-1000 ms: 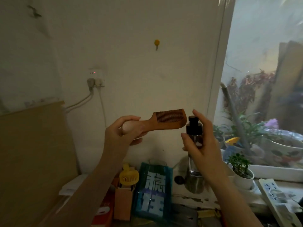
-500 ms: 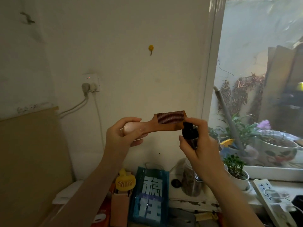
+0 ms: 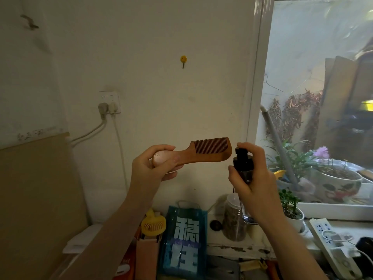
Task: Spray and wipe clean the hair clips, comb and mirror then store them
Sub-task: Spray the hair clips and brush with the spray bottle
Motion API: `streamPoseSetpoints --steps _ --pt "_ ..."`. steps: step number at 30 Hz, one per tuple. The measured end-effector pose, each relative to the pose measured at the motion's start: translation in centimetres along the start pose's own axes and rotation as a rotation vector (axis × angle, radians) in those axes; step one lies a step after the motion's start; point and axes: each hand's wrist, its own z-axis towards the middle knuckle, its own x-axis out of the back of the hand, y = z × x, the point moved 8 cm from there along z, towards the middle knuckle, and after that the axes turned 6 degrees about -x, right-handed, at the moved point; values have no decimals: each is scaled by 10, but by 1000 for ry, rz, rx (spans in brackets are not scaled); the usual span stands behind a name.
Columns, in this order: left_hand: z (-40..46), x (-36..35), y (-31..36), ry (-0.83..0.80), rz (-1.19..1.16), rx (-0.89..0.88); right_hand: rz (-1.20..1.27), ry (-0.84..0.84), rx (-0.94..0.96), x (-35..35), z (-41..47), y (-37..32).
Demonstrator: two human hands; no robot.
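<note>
The wooden comb (image 3: 203,153) is gripped by its handle in the left hand (image 3: 150,170), teeth extending toward 3 o'clock. The spray bottle (image 3: 243,168), just beside the comb's tip, is clasped by the right hand (image 3: 255,182).

comb handle (image 3: 161,158): rounded end partly under left hand (image 3: 148,170) fingers; rest shows.
spray bottle (image 3: 243,168): middle wrapped by right hand (image 3: 256,178); only black pump top & clear base show; liquid level can't tell.
nozzle: points toward comb, opening too small to see.
jar (image 3: 234,219): behind right wrist, right side covered; contents dim, can't ID.
blue bag (image 3: 184,241): bottom cut by frame edge.
yellow fan (image 3: 153,224): lower part hidden in box.
power strip (image 3: 331,245): near end runs off frame.
window (image 3: 323,98): outside hazy, yard stuff blurred.
both forearms: cut off at bottom edge.
</note>
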Motion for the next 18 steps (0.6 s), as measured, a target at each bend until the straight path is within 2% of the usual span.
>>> streamPoseSetpoints --steps 5,13,18 --pt "0 3 -1 3 5 -3 -36 59 -116 14 -1 19" --pt "-2 1 1 0 -12 -3 66 -17 -186 10 -5 28" --pt "-3 1 2 3 -7 -8 114 -1 -218 12 -7 35"
